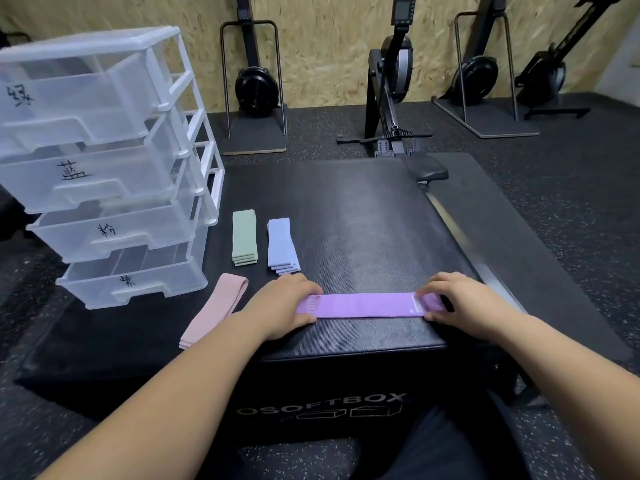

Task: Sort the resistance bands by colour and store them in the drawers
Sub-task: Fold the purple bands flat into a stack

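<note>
A gym: rowing machines point(398, 69) stand on speckled rubber flooring point(554, 188) behind a black soft plyo box point(363, 209).

Black box point(363, 220) carries drawer unit point(104, 161), green stack point(244, 237), blue stack point(282, 245), pink bands point(214, 310), purple band point(363, 304).
</note>
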Motion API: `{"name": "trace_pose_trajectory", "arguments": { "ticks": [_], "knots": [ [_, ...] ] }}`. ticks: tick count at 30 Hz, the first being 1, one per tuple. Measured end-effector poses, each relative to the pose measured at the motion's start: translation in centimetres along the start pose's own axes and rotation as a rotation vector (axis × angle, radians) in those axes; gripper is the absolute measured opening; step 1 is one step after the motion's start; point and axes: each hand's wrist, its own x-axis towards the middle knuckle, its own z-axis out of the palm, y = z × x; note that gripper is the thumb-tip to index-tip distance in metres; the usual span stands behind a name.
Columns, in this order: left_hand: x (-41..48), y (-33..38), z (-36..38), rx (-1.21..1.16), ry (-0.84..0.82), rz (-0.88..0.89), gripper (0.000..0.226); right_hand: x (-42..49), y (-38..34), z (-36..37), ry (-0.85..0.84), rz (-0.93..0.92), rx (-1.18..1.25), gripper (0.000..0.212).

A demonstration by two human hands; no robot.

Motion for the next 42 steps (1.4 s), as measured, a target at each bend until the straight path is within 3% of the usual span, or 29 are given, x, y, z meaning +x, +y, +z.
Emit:
{"name": "trace_pose_trajectory", "arguments": {
  "ticks": [4, 8, 13, 18, 26, 31, 36, 42],
  "knots": [
    [0.2, 0.3, -0.2, 0.017, 0.006, 0.021, 0.059, -0.1, 0.3, 0.0, 0.011, 0.055, 0.081, 0.057],
    [1.2, 1.8, -0.2, 0.013, 0.048, 0.051, 0.060, 0.3, 0.6, -0.4, 0.098, 0.280, 0.160, 0.046],
    [3.1, 5.7, 0.7, 0.058, 0.060, 0.088, 0.058, 1.0, 0.1, 0.1, -0.006, 0.448, 0.230, 0.053],
    [4.4, 8.7, 2.0, 0.090, 0.046, 0.050, 0.057, 1.2, -1.3, 0.7, 0.022, 0.477, 0.167, 0.045],
    [4.4, 9.6, 3.0, 0.112, 0.051, 0.007, 0.046, 1.4, -1.6, 1.2, 0.041, 0.640, 0.259, 0.033],
    [4.3, 9.6, 3.1, 0.102, 0.050, 0.006, 0.047, 1.7, -1.5, 0.8, -0.009, 0.666, 0.282, 0.019],
    [4.1, 9.8, 3.1, 0.089, 0.063, -0.011, 0.044, 1.5, -2.1, 0.1, -0.050, 0.683, 0.306, 0.018],
    [4.1, 10.0, 3.4, 0.094, 0.089, -0.012, 0.046, 1.1, -3.2, -0.4, 0.100, 0.683, 0.438, 0.015]
  ]
}}
